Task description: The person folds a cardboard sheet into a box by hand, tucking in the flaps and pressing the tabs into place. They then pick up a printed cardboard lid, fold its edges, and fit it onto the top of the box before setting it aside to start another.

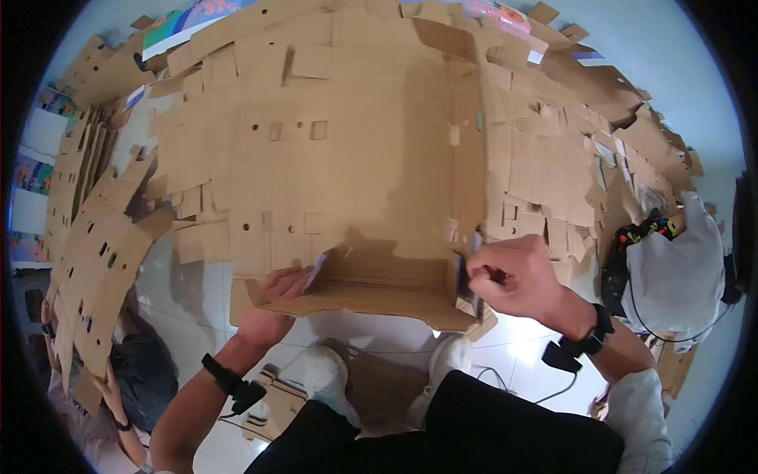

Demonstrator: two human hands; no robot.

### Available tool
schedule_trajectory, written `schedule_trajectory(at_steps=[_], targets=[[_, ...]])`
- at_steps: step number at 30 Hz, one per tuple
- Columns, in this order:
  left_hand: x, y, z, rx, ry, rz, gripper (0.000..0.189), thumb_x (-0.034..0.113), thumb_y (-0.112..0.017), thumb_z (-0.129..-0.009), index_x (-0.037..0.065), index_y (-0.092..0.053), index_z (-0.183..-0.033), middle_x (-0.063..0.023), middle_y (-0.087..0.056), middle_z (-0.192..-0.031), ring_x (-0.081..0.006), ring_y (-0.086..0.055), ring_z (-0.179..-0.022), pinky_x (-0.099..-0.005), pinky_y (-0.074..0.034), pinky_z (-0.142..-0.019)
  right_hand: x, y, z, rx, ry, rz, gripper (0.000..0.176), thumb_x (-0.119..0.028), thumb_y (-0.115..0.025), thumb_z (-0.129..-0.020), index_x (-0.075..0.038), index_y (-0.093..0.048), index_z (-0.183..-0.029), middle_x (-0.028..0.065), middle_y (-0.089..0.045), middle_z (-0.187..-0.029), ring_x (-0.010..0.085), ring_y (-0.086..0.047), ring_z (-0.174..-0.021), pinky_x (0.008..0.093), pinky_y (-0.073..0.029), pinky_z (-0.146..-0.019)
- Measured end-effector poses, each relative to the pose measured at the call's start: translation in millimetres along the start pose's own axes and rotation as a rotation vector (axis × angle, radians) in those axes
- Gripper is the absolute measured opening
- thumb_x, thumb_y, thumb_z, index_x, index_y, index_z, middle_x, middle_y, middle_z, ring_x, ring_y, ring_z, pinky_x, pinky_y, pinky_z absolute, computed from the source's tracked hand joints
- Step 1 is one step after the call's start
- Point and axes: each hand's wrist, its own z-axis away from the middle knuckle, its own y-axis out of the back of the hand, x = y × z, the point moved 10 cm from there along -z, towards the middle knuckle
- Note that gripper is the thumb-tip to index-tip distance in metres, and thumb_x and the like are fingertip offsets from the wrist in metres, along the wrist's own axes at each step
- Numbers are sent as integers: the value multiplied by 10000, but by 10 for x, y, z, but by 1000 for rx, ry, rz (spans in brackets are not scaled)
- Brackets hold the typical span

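A large brown cardboard sheet [371,142] lies before me, with its right side and near edge folded up. My left hand [276,299] is at the near left corner, fingers stretched flat over the cardboard beside a small raised flap [316,271]. At the near right corner, my right hand [515,276] has its fingers curled and pressed together against the upright side. Whatever those fingers pinch is too hidden to name. The folded near wall [379,300] spans the space between my hands.
More flat cardboard pieces [545,158] spread to the right. At the left, a person's hand [109,389] touches a punched cardboard sheet [95,268]. Another person in a light top [679,268] is at the right. My white shoes [325,378] stand on the tiled floor.
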Motion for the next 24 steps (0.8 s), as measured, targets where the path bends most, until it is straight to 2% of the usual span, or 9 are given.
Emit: schedule_trajectory(at_steps=[5,8,11,14,17,18,21,23,24], targets=[[-1,66,59,-16,-47,-64,503,183,-668,-939,14,-669,-1413,-131,-731,-1349,-359,-640,-1317,-459,-506,-1160,76,-156,-88,-59,63,9,58,-13,-708,-800,-64,-681,-808,70,-595,-621,210,-591,-506,326,-464,-504],[9,136,37,40,-90,-41,460,163,-722,-886,17,-708,-1323,-152,-735,-1322,-373,-663,-1278,-460,-560,-1098,107,-122,-110,-107,23,56,18,-46,-711,-838,-53,-697,-830,99,-631,-632,281,-653,-565,365,-525,-553],[-70,60,47,-6,5,-44,528,221,-697,-908,33,-684,-1400,-124,-733,-1325,-358,-653,-1281,-439,-539,-1117,123,-32,-92,-127,-132,-68,21,-53,-707,-840,-53,-705,-819,112,-626,-620,307,-659,-572,375,-537,-576],[32,87,46,-31,-30,-51,518,201,-706,-918,64,-681,-1417,-118,-722,-1346,-346,-646,-1292,-427,-555,-1097,-14,-78,-136,-127,-65,-67,15,-55,-707,-839,-51,-694,-831,94,-599,-599,273,-636,-538,367,-515,-551],[99,11,53,-104,-52,-89,514,195,-724,-930,81,-672,-1429,-111,-701,-1375,-339,-623,-1331,-418,-558,-1097,-12,-484,-236,-270,16,27,61,-100,-699,-871,-44,-689,-850,117,-621,-624,315,-661,-567,404,-539,-600],[86,-9,49,-113,-43,-66,517,196,-729,-930,79,-665,-1429,-117,-691,-1382,-341,-611,-1347,-431,-551,-1107,-3,-659,-300,-350,23,20,116,-132,-660,-915,-21,-680,-885,159,-664,-695,359,-677,-607,445,-551,-643],[36,-33,38,-109,-28,-21,530,182,-749,-922,79,-649,-1432,-132,-668,-1388,-360,-577,-1388,-467,-530,-1135,239,-1125,-430,-395,37,-93,135,-119,-618,-936,1,-680,-937,190,-686,-758,373,-687,-673,466,-560,-670],[7,53,8,-60,-30,-19,552,149,-769,-905,88,-639,-1437,-141,-662,-1375,-386,-554,-1406,-487,-513,-1151,268,-1242,-432,-428,88,49,147,-104,-611,-947,-16,-701,-1023,175,-725,-886,351,-710,-759,470,-577,-726],[-116,106,44,31,58,-47,575,126,-769,-899,102,-626,-1455,-150,-657,-1372,-401,-546,-1407,-495,-505,-1154,207,-1242,-417,-428,91,87,143,-106,-625,-946,-28,-705,-1036,158,-736,-937,342,-716,-810,469,-581,-758]])
